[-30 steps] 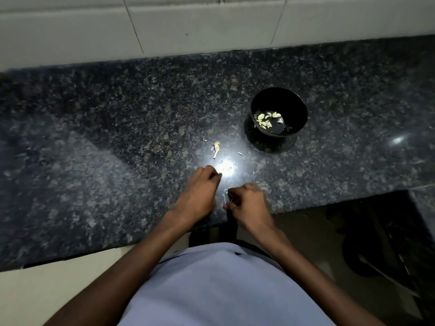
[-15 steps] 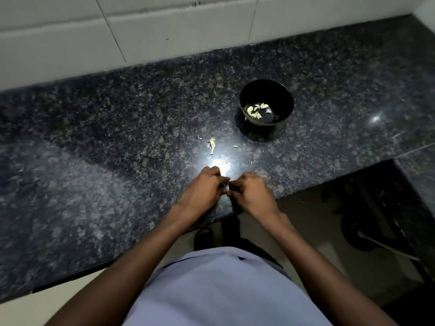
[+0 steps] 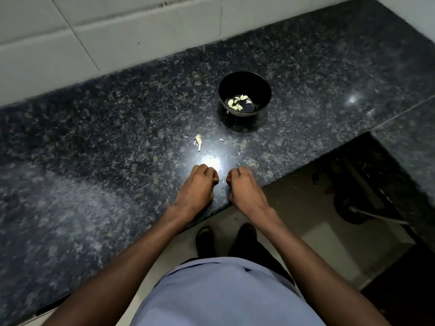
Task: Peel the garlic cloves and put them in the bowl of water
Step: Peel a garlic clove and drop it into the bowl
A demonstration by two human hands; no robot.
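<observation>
A black bowl [image 3: 260,87] of water stands on the dark granite counter [image 3: 106,142], with several peeled garlic cloves [image 3: 236,102] floating in it. My left hand [image 3: 199,184] and my right hand [image 3: 243,187] are at the counter's near edge, a small gap apart. Both have their fingers curled under, knuckles up. Whatever the fingers hold is hidden from this angle. The bowl is about a forearm's length beyond my right hand.
A garlic stem scrap [image 3: 198,142] and small bits of skin [image 3: 221,140] lie on the counter between my hands and the bowl. A white tiled wall [image 3: 117,36] backs the counter. The counter steps back at the right over a dark floor opening [image 3: 353,196].
My hands were pressed together around a small pale piece half a second ago and have since drawn apart. The view has shifted, so the bowl now sits further right.
</observation>
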